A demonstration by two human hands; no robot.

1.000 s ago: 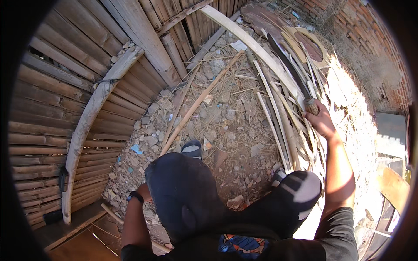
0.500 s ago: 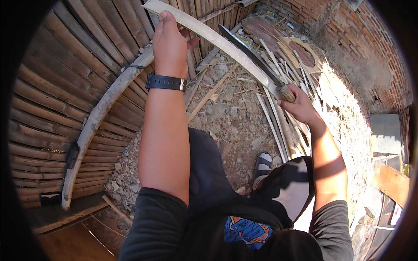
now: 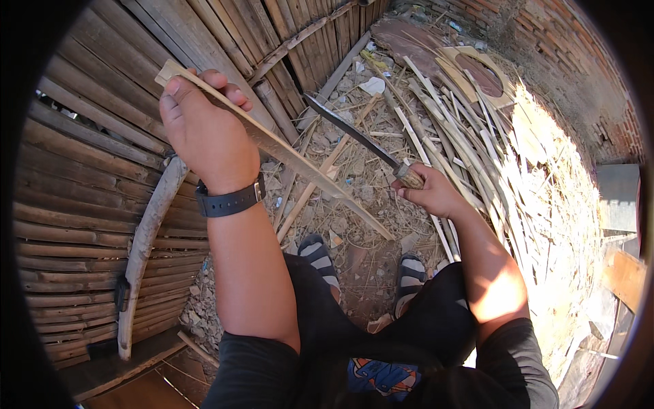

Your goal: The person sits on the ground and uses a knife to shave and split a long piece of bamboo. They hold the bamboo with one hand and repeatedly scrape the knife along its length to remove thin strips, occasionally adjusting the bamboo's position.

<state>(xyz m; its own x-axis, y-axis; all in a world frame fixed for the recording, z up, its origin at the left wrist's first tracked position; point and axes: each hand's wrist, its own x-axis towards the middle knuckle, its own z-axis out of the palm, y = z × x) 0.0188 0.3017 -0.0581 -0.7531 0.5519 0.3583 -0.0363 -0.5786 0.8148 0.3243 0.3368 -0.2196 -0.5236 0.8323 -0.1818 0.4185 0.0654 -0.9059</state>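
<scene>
My left hand (image 3: 208,129), with a dark watch strap at the wrist, grips a long pale bamboo strip (image 3: 300,163) close to its upper end. The strip slants down to the right, its lower end hanging free in front of my feet. In my right hand (image 3: 436,193) is a machete (image 3: 354,131), held by its rough brownish handle with the dark blade pointing up and left. Blade and strip are apart, the blade lying to the right of the strip. My left palm and part of the fingers hide where the strip is held.
Slatted bamboo walls (image 3: 75,225) rise on the left, with a curved wooden pole (image 3: 150,252) against them. Split bamboo strips (image 3: 470,150) lie piled at the right. Rubble and straw (image 3: 340,225) cover the ground. A brick wall (image 3: 579,54) stands far right.
My left hand has moved left and down with the strip, which now slopes more steeply. The machete has come away from the strip, shifting left and lower with my right hand.
</scene>
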